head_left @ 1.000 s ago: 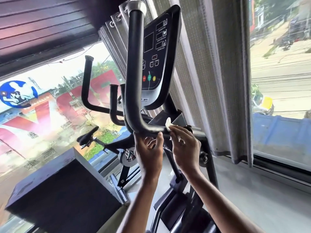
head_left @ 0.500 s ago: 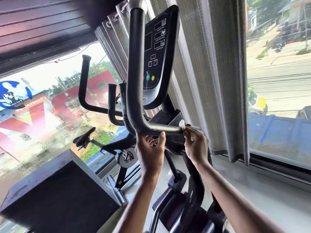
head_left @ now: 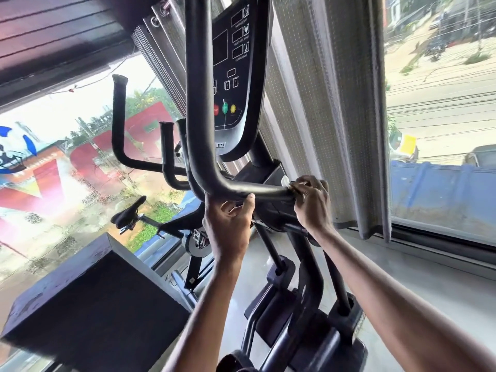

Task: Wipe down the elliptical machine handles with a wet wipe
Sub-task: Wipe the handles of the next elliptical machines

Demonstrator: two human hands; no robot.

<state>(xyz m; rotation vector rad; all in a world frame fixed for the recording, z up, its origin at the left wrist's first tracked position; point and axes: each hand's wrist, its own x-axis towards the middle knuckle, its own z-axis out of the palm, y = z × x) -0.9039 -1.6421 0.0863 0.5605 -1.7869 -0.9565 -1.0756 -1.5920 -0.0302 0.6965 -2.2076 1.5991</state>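
Curled round near handle (head_left: 257, 190) on its low horizontal run: right hand (head_left: 312, 204), pinching wet wipe (head_left: 285, 181) against bar, only small white corner of wipe showing above fingers. Just left of that, left hand (head_left: 228, 224) gripping same bar from below, close to bend, thumb up over front. Above both grips, console (head_left: 236, 76) with red, green, yellow buttons. Further left, far handles (head_left: 119, 116). Right of grips, grey curtain (head_left: 335, 103), then window (head_left: 440, 130). Below left, dark box (head_left: 94, 304).
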